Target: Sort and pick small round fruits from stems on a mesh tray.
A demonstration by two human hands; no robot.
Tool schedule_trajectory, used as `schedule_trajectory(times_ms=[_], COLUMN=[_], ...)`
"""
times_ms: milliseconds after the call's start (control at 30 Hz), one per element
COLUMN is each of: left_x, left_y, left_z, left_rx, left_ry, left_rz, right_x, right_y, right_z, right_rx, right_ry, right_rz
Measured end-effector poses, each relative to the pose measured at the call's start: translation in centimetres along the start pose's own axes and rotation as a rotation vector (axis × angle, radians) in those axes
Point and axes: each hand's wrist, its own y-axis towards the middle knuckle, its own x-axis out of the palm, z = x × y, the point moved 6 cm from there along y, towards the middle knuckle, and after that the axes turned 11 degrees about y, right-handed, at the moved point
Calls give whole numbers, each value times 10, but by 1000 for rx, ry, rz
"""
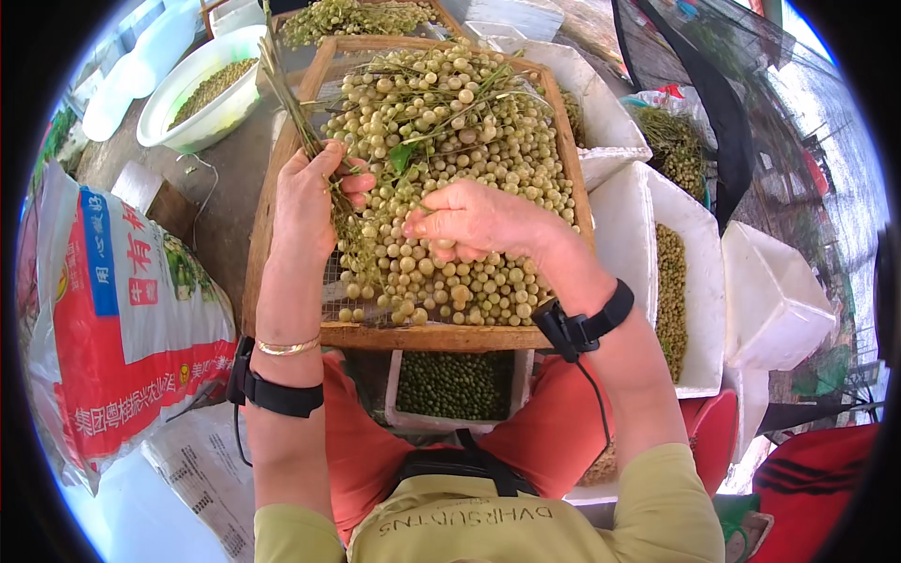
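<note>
A wood-framed wire-mesh screen (pixel 436 336) lies before me, heaped with round pale green-yellow fruits (pixel 486 281) and some thin stems. At its left side my left hand (pixel 317 186) grips a bundle of long thin stems (pixel 288 91), whose upper ends point away from me; small fruit clusters hang below the fist. My right hand (pixel 464 218) is over the middle of the heap, thumb and forefinger pinched together at a thin green stalk. Its other fingers curl over the fruits. A green leaf (pixel 401 156) lies between the hands.
Under the screen's near edge stands a white box of dark green fruits (pixel 454 387). White foam boxes (pixel 693 281) with small fruits are at the right. A white basin (pixel 239 105) stands far left, a printed sack (pixel 141 317) at the left. More stemmed fruits (pixel 352 17) lie on another frame beyond.
</note>
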Motion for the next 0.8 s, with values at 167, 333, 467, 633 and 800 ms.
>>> schedule_trajectory(times_ms=[167, 333, 467, 633, 800], left_x=[0, -11, -36, -35, -25], left_y=[0, 2, 6, 6, 3], left_z=[1, 1, 14, 9, 4], left_rx=[-26, -1, 66, 54, 17], left_ry=[-4, -34, -62, -111, -124], left_rz=[26, 53, 179, 166, 115], right_x=[0, -1, -26, -45, 6], right_y=[-4, -5, 1, 18, 44], right_z=[-10, -20, -10, -25, -18], right_rx=[64, 13, -39, -194, -391], right_ry=[-188, -254, -629, -586, -1], right_rz=[25, -47, -70, 267, 64])
